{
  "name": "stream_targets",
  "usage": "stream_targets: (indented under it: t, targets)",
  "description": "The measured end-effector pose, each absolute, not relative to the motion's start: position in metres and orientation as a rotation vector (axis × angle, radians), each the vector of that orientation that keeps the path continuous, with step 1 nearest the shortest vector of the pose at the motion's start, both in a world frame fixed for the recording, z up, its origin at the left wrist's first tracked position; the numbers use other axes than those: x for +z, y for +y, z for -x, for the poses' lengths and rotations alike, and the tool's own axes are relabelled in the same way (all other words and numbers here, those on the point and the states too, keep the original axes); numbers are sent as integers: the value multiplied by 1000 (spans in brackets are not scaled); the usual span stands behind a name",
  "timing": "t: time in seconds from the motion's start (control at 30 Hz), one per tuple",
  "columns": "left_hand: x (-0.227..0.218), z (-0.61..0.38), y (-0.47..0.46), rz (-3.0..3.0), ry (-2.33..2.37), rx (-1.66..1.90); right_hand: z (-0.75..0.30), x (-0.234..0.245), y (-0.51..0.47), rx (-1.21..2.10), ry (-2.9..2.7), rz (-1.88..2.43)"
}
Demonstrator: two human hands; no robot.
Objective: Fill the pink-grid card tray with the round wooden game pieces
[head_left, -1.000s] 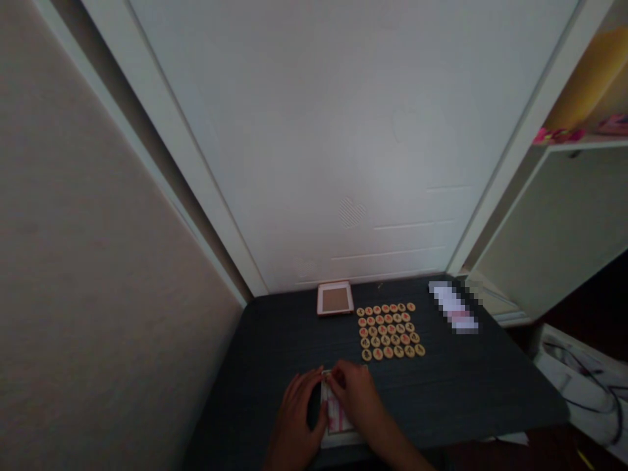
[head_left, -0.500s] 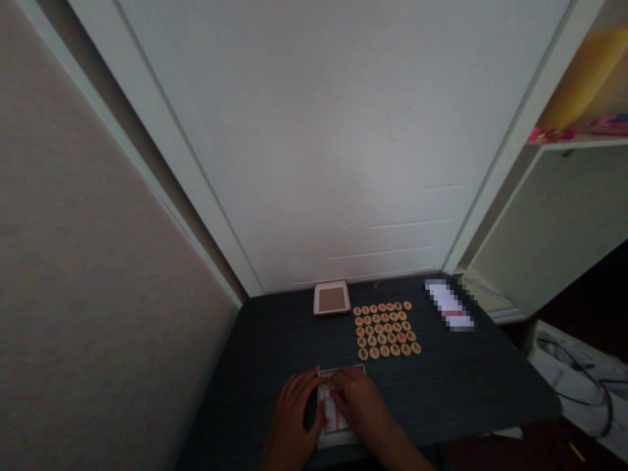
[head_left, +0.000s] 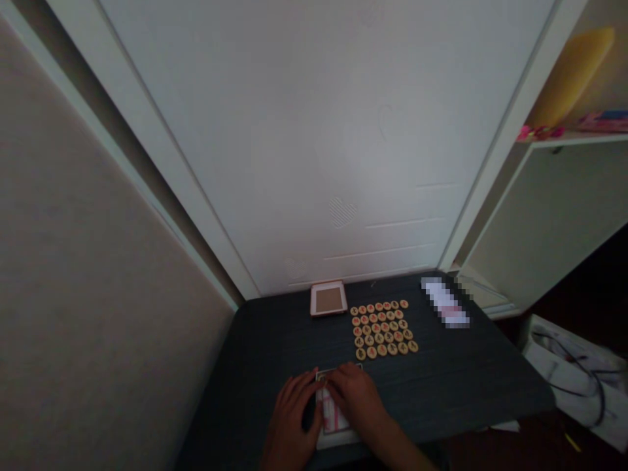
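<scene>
Lower centre: close work at box (head_left: 337,440), its upper-left corner | left hand (head_left: 292,413): fingers apart | right hand (head_left: 358,396): fingers bunched, hold unclear | likely calls for steady box

I see everything in dim, greyish light, palest over the middle of the white panel (head_left: 314,150), while the dark tabletop (head_left: 275,340) gives back almost no shine and the far right edge falls to near black. My left hand (head_left: 294,415) and right hand (head_left: 357,396) look dusky and soft-edged. The characters on the xiangqi pieces (head_left: 382,350) smear, and coarse pixels mask a whitish object (head_left: 444,301).
</scene>
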State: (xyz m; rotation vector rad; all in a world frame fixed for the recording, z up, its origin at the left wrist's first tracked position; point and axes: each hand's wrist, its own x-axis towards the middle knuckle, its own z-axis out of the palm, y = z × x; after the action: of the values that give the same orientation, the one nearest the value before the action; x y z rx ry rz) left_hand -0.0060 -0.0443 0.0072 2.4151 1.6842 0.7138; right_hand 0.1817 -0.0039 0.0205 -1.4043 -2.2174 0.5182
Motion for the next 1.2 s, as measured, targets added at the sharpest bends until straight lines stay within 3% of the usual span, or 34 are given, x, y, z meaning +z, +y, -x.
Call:
stream_targets:
  t: [0.4, 0.67, 1.2]
  targets:
    - [8, 7, -39, -2340, 1684, 706, -258, 21, -16, 370, -1963, 1154]
    - [29, -8, -17, -2104, 1714, 670, -361, 4, -7, 174, -1722, 1404]
    - [13, -13, -7, -2070, 1706, 715, -366, -27, -11, 286, -1645, 1462]
